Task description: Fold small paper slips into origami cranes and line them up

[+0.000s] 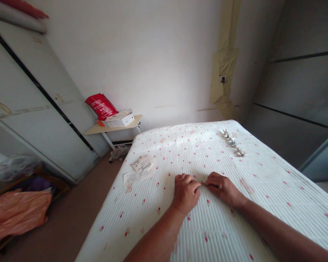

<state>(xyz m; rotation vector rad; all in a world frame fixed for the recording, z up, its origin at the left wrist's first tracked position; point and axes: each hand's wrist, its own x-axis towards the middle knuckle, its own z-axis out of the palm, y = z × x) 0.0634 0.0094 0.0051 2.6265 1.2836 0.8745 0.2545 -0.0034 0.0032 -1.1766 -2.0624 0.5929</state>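
Over the middle of the bed cover (187,145), white and ribbed with small red flowers, my two hands work close together. My left hand (186,191) is closed, thumb against the curled fingers. Facing it, my right hand (221,187) is closed in a pinch. A small thin bit of something (203,183) shows in the gap between them, pinched from both sides; its kind is too small to make out. Left of my hands lie several printed paper pieces (143,169). Toward the far right is a row of small crumpled, twisted pieces (231,142), pale and greyish.
Beyond the bed's left corner stands a small table (98,129) with a red bag (101,105) and a white box (121,119). Grey cabinets (38,83) line the left side. An orange plastic bag (19,213) lies low at left. A wall closes off the back.
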